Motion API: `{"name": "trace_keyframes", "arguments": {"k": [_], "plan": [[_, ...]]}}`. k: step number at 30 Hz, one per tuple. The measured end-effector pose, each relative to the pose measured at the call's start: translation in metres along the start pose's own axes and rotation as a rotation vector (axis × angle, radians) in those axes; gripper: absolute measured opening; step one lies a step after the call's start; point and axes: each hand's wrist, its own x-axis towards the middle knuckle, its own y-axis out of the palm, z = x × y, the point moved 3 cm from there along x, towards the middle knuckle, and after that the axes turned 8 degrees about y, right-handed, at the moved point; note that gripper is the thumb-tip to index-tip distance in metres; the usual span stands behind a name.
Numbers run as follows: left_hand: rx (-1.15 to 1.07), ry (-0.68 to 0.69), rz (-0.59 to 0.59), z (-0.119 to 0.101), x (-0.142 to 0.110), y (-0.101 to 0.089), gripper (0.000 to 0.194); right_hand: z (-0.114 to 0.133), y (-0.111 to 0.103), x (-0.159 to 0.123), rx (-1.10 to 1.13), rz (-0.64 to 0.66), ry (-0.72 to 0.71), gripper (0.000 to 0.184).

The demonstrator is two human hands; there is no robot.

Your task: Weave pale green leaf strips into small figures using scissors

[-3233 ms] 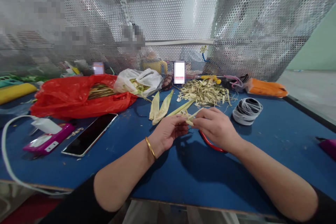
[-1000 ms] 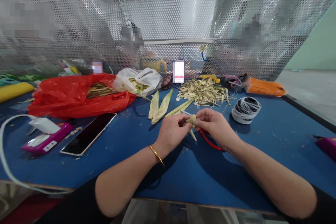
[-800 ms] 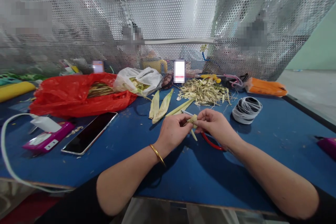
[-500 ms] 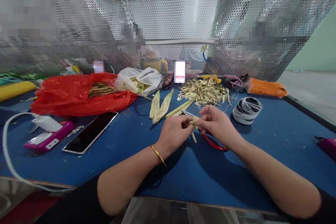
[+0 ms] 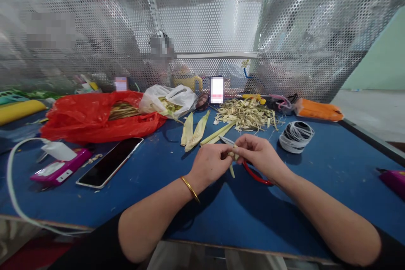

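Over the middle of the blue table, my left hand [image 5: 211, 161] pinches a pale piece of corn husk [image 5: 232, 171], whose narrow end hangs below the fingers. My right hand [image 5: 259, 154] is closed on the same piece, thumb and forefinger meeting the left fingertips. Red-handled scissors [image 5: 255, 176] sit under my right hand, blades pointing away to the left; whether they touch the hand I cannot tell. Just beyond my fingers lies a longer husk strip [image 5: 218, 134]. Two broader husk leaves [image 5: 196, 131] rest to its left. My fingers partly hide the held piece.
Behind the hands is a heap of shredded husk [image 5: 247, 113]. A spool of thread [image 5: 296, 136] stands at right, near an orange packet [image 5: 318, 110]. At left are a red plastic bag [image 5: 79, 114], a phone [image 5: 110, 163] and a purple power strip [image 5: 61, 168]. A perforated metal screen [image 5: 205, 21] rises behind.
My right fingers have drawn in closer around the husk piece, and less of it shows. The whole view has shifted slightly.
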Motion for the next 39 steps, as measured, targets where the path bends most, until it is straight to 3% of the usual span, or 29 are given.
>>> {"name": "trace_keyframes", "arguments": {"k": [7,12,15,20,25,29,34,39], "plan": [[-0.043,-0.031,0.11,0.0,0.002,0.004,0.017,-0.001,-0.003,-0.002,0.061,-0.1,0.058,0.017],[-0.23,-0.026,0.239,0.005,0.001,0.011,0.014,-0.002,-0.004,-0.001,0.111,-0.121,0.119,0.023],[-0.456,-0.104,0.289,0.006,0.001,0.015,0.017,-0.003,-0.007,0.001,0.127,-0.194,0.096,0.026],[-0.723,-0.318,0.233,0.001,0.001,0.016,0.018,-0.006,-0.005,0.002,0.13,-0.223,0.069,0.027],[-0.698,-0.329,0.232,-0.002,0.0,0.02,0.029,-0.011,-0.001,0.003,0.006,-0.26,0.008,0.024],[-0.592,-0.315,0.262,-0.001,-0.003,0.025,0.023,-0.012,0.003,0.001,-0.011,-0.238,-0.001,0.023],[-0.623,-0.321,0.277,-0.003,-0.004,0.024,0.027,-0.008,0.005,-0.003,0.249,-0.107,0.142,0.024],[-0.639,-0.3,0.286,-0.005,-0.004,0.022,0.029,-0.014,0.005,-0.001,0.492,-0.115,0.261,0.028]]}}
